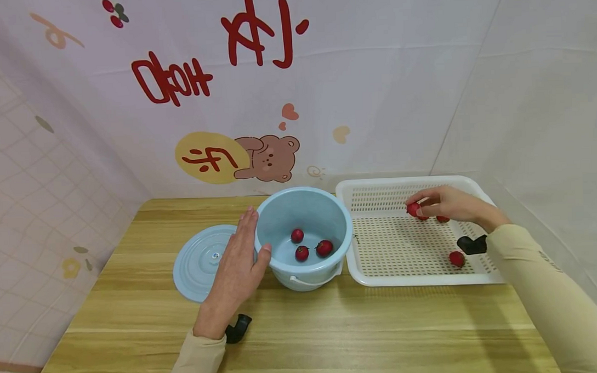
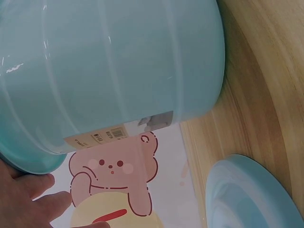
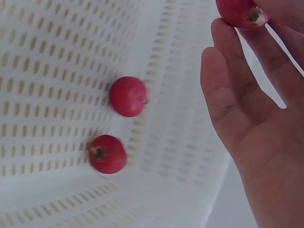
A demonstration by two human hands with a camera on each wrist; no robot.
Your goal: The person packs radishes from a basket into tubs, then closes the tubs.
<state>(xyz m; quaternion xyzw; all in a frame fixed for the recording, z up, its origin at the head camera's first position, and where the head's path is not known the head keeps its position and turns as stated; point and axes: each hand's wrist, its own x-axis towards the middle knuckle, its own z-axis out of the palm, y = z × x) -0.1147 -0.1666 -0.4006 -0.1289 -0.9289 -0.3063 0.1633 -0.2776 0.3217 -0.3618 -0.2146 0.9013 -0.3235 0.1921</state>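
Observation:
My right hand (image 1: 444,203) pinches a small red radish (image 1: 413,209) between thumb and fingers over the far side of the white basket (image 1: 381,282). In the right wrist view, the pale cut end of the held radish (image 3: 242,13) shows at the top. Other radishes (image 3: 128,96) lie in the basket below, one of them (image 1: 457,259) near its front right. My left hand (image 1: 237,265), fingers straight, rests along the left rim of a light blue bucket (image 1: 301,277). Three radishes (image 1: 302,253) sit on the bucket's bottom.
A light blue lid (image 1: 192,267) lies on the wooden table (image 1: 333,333) left of the bucket, partly behind my left hand. The bucket's white handle (image 1: 316,282) hangs down in front. A printed cloth backdrop (image 1: 398,84) rises behind the table.

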